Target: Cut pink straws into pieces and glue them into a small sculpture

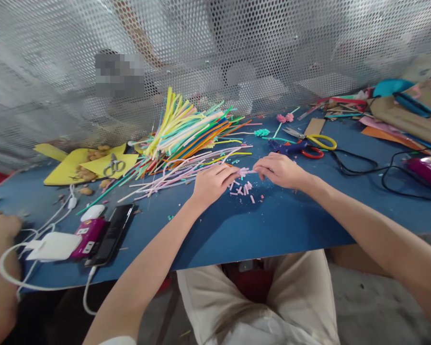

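Over the middle of the blue table (215, 235), my left hand (212, 184) and my right hand (280, 170) face each other with fingertips pinched. Between them is a small lilac cluster of short straw-like pieces on a thin stem (244, 171). The left fingers close on the cluster's left side and the right fingers on its stem end. Just below lie several loose cut lilac pieces (244, 189). Behind my left hand are long lilac straw-like strips (172, 175) and a large heap of multicoloured strips (192, 127). My fingers hide part of the held piece.
Yellow-and-red-handled scissors (321, 141), a dark blue tool (287, 147) and a black cable (355, 167) lie right. A phone (113, 235), purple power strip (89, 237) and white charger (55, 246) lie left, near another person's arm (0, 268). Perforated metal (187, 43) stands behind.
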